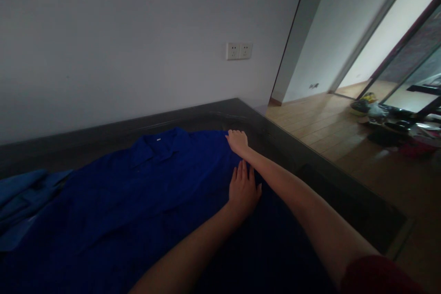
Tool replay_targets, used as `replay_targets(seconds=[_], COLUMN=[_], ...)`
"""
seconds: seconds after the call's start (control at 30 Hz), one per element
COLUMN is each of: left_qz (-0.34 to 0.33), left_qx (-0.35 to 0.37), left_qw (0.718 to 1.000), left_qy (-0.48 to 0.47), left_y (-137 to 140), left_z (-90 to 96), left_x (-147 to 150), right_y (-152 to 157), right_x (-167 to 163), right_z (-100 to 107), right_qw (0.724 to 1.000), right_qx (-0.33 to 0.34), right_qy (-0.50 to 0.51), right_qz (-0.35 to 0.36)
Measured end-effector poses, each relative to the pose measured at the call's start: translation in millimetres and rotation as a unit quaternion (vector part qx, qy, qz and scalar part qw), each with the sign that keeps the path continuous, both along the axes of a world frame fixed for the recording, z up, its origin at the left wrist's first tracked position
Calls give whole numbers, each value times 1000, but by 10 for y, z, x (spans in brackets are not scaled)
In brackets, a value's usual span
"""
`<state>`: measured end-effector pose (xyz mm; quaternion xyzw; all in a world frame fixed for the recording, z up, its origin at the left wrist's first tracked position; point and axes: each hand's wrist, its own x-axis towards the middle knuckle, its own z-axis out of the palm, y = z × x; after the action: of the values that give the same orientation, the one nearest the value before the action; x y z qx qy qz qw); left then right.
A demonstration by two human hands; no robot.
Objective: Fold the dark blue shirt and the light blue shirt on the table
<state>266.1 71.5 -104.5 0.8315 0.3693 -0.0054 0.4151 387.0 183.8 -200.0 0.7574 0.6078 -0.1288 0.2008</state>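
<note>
A dark blue collared shirt (161, 188) lies spread out over a dark surface, its collar towards the wall. My left hand (243, 188) rests flat on the shirt's right side, fingers stretched out. Just beyond it, my right hand (237, 141) is closed with curled fingers on the shirt at the shoulder edge. The cloth under the right hand's fingers is partly hidden. Slight wrinkles run across the front of the shirt, and its lower part fades into shadow.
Lighter blue folded cloth (24, 197) lies at the left, beside the shirt. The dark tabletop (275, 140) meets a pale wall (138, 46) with sockets (239, 51). To the right is a wooden floor (310, 124) with a cluttered pile (392, 119) near a glass door.
</note>
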Motion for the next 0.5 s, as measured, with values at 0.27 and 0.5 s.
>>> replay_targets(seconds=[0.27,0.5], left_qz=[-2,15], left_qx=[0,36], left_qw=[1000,999], left_qy=[2,-8], left_y=[-44,-35], left_z=[-32,26], left_x=[17,22], right_y=[-22,299], right_x=[42,100], right_z=[-12,130], right_qw=[998,993], right_qx=[37,64], right_qy=[30,69], right_qz=[-43,-75])
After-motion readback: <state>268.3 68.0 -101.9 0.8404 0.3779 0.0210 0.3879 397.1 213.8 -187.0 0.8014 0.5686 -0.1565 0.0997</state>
